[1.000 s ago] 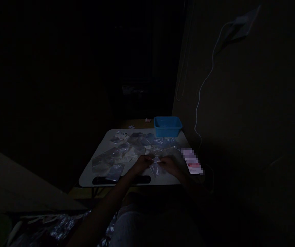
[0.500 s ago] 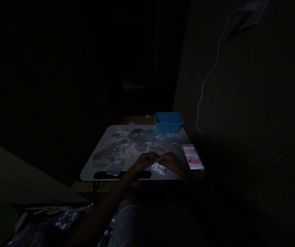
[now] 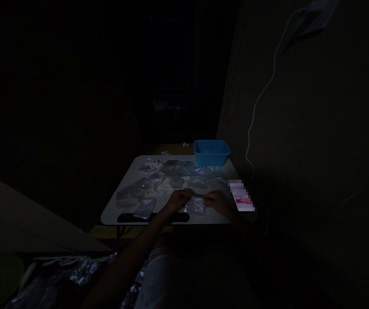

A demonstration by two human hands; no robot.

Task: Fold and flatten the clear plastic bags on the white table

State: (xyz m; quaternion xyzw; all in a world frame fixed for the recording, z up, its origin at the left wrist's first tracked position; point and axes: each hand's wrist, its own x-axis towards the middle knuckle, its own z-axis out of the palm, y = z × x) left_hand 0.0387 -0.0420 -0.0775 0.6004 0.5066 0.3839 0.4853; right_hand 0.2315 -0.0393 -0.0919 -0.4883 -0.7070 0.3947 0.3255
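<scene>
The scene is very dark. My left hand [image 3: 178,200] and my right hand [image 3: 216,201] are close together over the near part of a small white table [image 3: 124,183]. Between them hangs a small clear plastic bag [image 3: 195,206], pinched by the closed fingers of both hands at its top edge. Several more clear plastic bags [image 3: 171,177] lie spread across the tabletop behind my hands, and one lies flat to the left [image 3: 145,207].
A blue plastic tub [image 3: 211,152] stands at the table's far right corner. A white and red packet [image 3: 241,199] lies at the right edge. A white cable [image 3: 261,92] hangs down the right wall. Crinkled plastic [image 3: 71,274] lies at lower left by my lap.
The small bag between my hands has been drawn up and spread flatter between them. My hands stay close together in the same spot. The view has shifted only slightly.
</scene>
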